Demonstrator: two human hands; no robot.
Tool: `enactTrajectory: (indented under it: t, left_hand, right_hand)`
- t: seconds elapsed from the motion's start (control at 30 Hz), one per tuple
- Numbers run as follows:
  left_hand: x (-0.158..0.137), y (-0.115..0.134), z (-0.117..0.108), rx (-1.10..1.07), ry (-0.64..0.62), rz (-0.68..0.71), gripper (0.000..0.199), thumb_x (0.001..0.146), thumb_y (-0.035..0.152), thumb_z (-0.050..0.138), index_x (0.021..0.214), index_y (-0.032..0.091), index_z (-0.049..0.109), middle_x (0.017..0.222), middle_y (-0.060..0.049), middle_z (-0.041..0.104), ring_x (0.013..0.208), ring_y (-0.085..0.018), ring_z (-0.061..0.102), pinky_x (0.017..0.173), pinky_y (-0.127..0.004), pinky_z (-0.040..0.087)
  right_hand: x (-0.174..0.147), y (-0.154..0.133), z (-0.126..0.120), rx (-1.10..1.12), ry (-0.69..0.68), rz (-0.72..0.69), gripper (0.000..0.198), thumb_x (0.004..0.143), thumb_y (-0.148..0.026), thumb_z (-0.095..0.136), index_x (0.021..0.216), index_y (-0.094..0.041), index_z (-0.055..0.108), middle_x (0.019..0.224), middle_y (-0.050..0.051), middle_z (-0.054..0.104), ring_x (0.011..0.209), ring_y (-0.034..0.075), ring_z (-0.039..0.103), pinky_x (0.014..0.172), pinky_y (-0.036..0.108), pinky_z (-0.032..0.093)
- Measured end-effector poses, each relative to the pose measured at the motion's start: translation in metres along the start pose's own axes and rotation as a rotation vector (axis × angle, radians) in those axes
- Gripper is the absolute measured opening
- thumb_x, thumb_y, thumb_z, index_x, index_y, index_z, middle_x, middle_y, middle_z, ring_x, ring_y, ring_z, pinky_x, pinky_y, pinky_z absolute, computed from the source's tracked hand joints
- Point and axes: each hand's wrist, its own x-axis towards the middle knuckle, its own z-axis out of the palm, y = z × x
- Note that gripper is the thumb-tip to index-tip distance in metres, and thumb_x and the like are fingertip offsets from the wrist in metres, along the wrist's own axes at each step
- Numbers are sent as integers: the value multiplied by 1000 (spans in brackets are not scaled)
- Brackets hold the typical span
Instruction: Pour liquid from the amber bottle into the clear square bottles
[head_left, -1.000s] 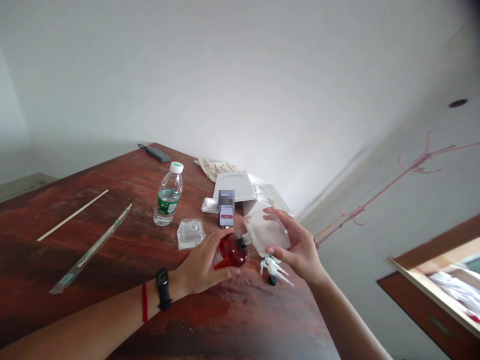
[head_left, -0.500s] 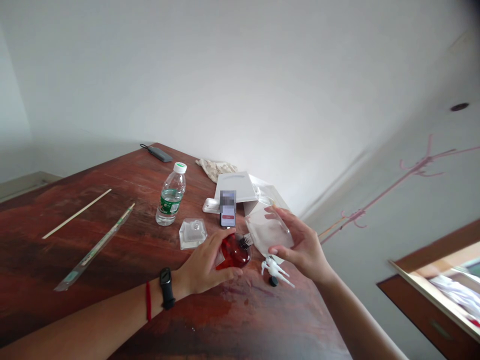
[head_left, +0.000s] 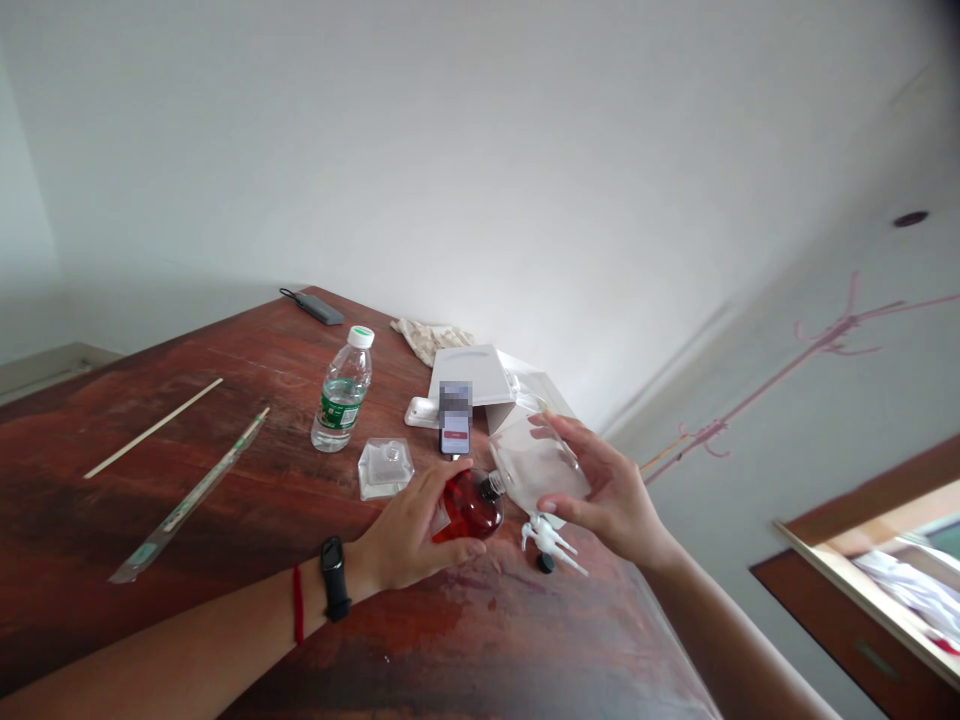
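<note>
The left hand has its fingers wrapped around the red bottle, tilted over the table, and the right hand holds the clear bottle between thumb and fingers. The 2 bottles are neck to neck, near the phone, with white pumps and a black cap nearby.

Pretty plain room tbh: mostly bare whitish-grey wall, brightest around the middle and dimmer toward the corner on the left. Reddish-brown wooden table runs right up near it, kinda streaky, with a pale sheen near the bottom edge. Off to the right there's a pink rack with little hooks, a dark round spot on the wall, and a brown wooden panel lower down.
</note>
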Motion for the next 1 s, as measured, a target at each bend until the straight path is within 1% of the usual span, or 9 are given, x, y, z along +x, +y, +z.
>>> enactTrajectory:
  t: [0.1,0.3,0.5,0.77,1.0]
  left_hand:
    - [0,1,0,-2,4,12,86,93,63,79,160,24,42,157,-19,56,144,-38,56,124,-56,42]
    - [-1,2,0,-6,4,1,88,91,64,80,161,25,42,157,-19,56,144,-39,56,124,-58,41]
    - [0,2,0,-11,-18,4,89,90,65,80,160,25,43,158,-19,56,144,-39,56,124,-58,42]
    - [0,2,0,14,-25,6,93,89,68,80,162,25,41,158,-18,56,145,-40,55,124,-58,42]
    - [-1,3,0,8,-38,19,91,90,67,79,161,24,41,159,-20,56,145,-40,55,124,-59,41]
  right_hand:
    - [1,-2,0,0,-13,5,81,73,-45,101,147,-37,69,148,11,71,142,37,64,122,60,50]
    - [1,-4,-1,-22,-18,-12,83,72,-46,101,147,-36,68,146,11,72,140,36,65,121,58,52]
    - [-1,-6,-4,-29,-35,2,79,73,-45,100,146,-36,69,148,11,71,142,36,64,121,56,53]
    - [-3,-8,-5,-44,-43,-8,80,74,-46,99,148,-38,68,147,11,71,141,35,64,120,54,53]
    - [-3,-12,-7,-80,-60,-4,80,75,-48,99,148,-40,67,148,9,70,142,35,63,120,51,53]
